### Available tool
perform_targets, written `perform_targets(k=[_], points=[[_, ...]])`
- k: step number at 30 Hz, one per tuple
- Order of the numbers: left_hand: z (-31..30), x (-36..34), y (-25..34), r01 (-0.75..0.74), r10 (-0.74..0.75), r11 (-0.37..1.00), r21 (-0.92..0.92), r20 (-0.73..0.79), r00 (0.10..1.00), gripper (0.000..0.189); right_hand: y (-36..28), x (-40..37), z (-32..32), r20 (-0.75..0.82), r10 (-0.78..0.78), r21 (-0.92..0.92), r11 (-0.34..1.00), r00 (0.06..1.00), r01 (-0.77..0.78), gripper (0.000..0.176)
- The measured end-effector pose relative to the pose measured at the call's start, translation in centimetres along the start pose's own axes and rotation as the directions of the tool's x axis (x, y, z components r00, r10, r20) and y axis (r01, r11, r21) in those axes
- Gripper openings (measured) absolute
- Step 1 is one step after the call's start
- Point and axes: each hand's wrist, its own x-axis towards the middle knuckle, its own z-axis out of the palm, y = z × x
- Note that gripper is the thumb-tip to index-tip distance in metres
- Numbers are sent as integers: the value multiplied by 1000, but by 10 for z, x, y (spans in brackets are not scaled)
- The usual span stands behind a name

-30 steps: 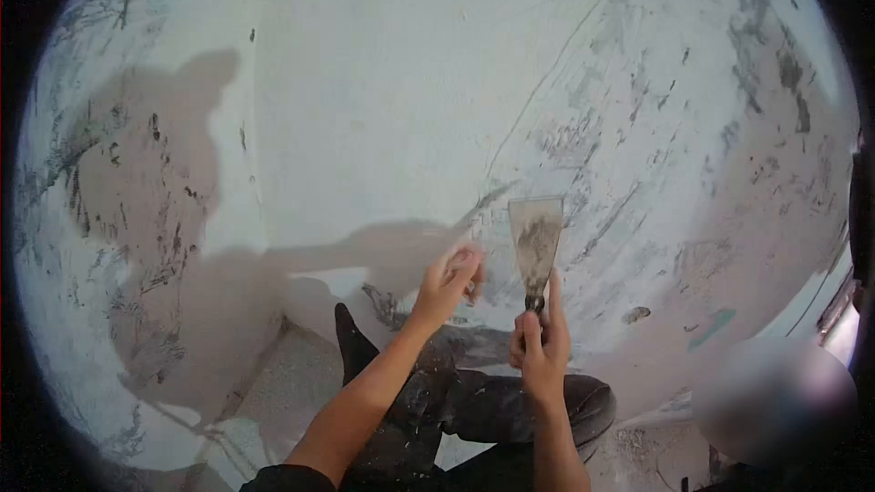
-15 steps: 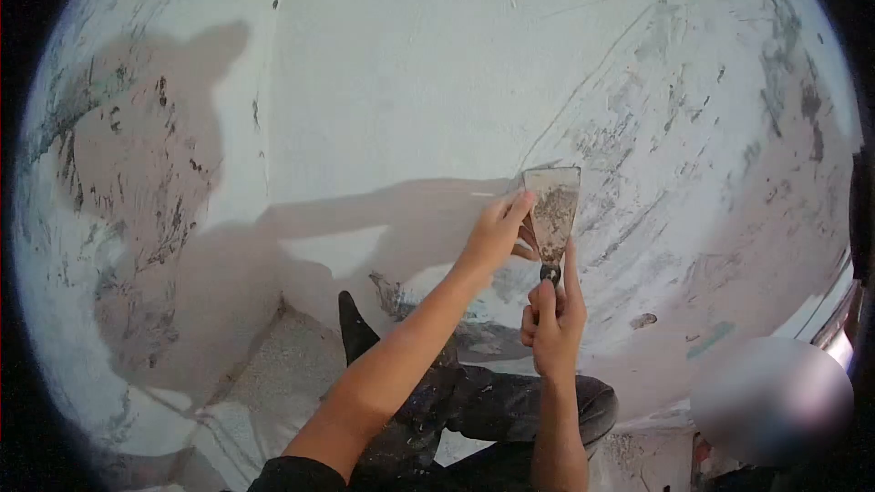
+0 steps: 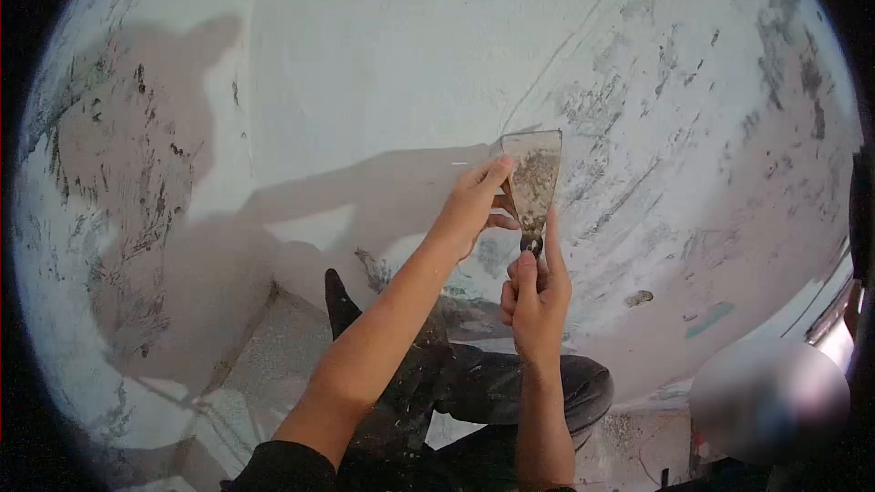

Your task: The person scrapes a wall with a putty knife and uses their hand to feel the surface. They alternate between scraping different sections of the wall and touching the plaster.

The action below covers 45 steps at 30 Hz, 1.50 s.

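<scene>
A putty knife (image 3: 532, 184) with a wide, stained metal blade points upward in front of the wall, its blade smeared with brownish residue. My right hand (image 3: 540, 305) is closed round its dark handle, with the index finger stretched up along the blade's right edge. On the other side, my left hand (image 3: 474, 205) has its thumb on the blade's left edge, near the top. The other left fingers curl partly behind the blade, where their tips are hidden. A thin crack line on the wall runs up and right from just above the blade.
The pale wall (image 3: 365, 64) carries dark scuffs and patches, with shadows across its left side. My bent leg in dark, spattered trousers (image 3: 510, 396) is below the hands. A grey floor patch (image 3: 273, 346) shows at lower left. A blurred round area (image 3: 770, 401) covers the lower right.
The whole view has shifted, so the wall marks, both hands and the putty knife appear higher and slightly further left. Both hands keep nearly the same grip on the knife.
</scene>
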Motion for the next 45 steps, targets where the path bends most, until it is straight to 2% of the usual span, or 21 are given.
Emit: perform_targets(k=[3,5,9,10,13,16,17,18,19,20,21,22,26,29,34,37,38,39,41,42,45], points=[[0,-2,4,54,-53,998,37,-34,998,45,0,7,12,1,-22,39,999,1000,22,58],[-6,-1,2,43,-44,999,32,16,999,46,3,2,15,-48,-3,76,997,999,6,57],[-9,-16,6,53,-54,996,73,4,999,40,5,0,15,-22,-11,135,991,1000,14,58],[-18,-23,-1,52,-52,998,35,-12,999,39,8,6,17,-32,-52,48,997,998,53,59],[-70,-51,-44,132,-132,991,-14,15,991,35,-4,5,29,-80,-13,113,993,997,22,59],[-145,-95,-111,208,-208,978,-19,39,977,31,-3,-3,16,-55,-36,79,996,998,40,59],[-156,-103,-125,41,-57,892,450,23,998,29,-3,-3,11,-42,-55,46,997,998,57,59],[-153,-109,-125,-108,79,575,811,76,994,27,-7,1,10,-65,-36,28,999,997,38,58],[-149,-111,-126,-100,75,587,803,69,995,27,-9,1,8,-60,-27,16,999,998,28,58],[-145,-106,-123,75,-142,734,675,45,989,28,-12,3,5,-57,-20,-13,1000,998,19,57],[-138,-101,-114,260,-343,812,523,68,937,28,-17,6,5,-53,-23,-39,999,998,20,56],[-133,-98,-109,268,-365,727,632,24,931,29,-23,4,6,-55,-35,-66,997,998,32,55],[-136,-98,-115,249,-280,812,527,-23,960,28,-23,4,7,-61,-29,-97,995,998,23,55],[-144,-97,-126,203,-235,820,535,-8,972,29,-26,6,4,-36,-26,-108,994,999,22,55],[-144,-99,-121,264,-273,826,498,-58,960,28,-20,14,-4,-14,-111,-248,963,994,104,56],[-142,-101,-121,263,-264,814,519,-72,962,27,-23,10,-6,-4,-63,-205,977,998,61,56],[-143,-101,-119,224,-250,817,531,-23,968,27,-32,6,-7,-5,4,-177,984,1000,-5,56],[-145,-100,-118,180,-228,823,539,23,973,26,-32,7,-6,-3,1,-177,984,1000,-2,56],[-148,-96,-119,178,-211,830,528,2,977,26,-28,13,-8,-29,17,-185,983,999,-22,56],[-147,-98,-122,190,-218,831,523,-9,976,26,-18,18,-8,-16,-71,-206,976,997,67,56],[-145,-99,-117,210,-229,804,557,-36,973,26,-13,12,-8,14,-97,-190,977,995,98,56]])
